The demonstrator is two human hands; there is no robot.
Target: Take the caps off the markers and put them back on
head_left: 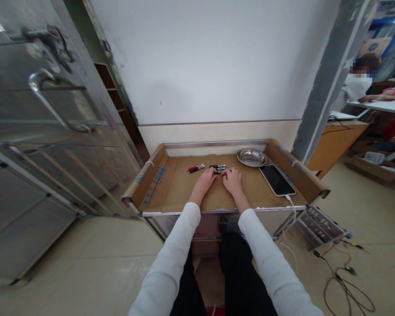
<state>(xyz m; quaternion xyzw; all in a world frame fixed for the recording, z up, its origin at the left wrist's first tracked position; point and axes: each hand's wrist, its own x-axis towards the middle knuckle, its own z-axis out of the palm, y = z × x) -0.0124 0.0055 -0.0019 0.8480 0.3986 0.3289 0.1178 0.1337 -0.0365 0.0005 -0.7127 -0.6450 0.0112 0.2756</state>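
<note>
Several short black pens (217, 166) with silvery ends lie side by side on the cardboard-lined table top. At their left end, my left hand (206, 181) has its fingers closed against them. My right hand (232, 180) pinches at the right end, its fingertips partly hiding the pens there. To the left of my hands lies a small group of red and black pens (195, 168), also with silvery ends, apart from both hands. The exact grip of the fingertips is small in the picture.
A round metal dish (251, 156) stands at the back right. Near it lies a phone (278, 180) with a white cable (290, 200) running over the front edge. Raised cardboard sides (150, 173) border the table. An electrical box (321, 226) and wires are on the floor at right.
</note>
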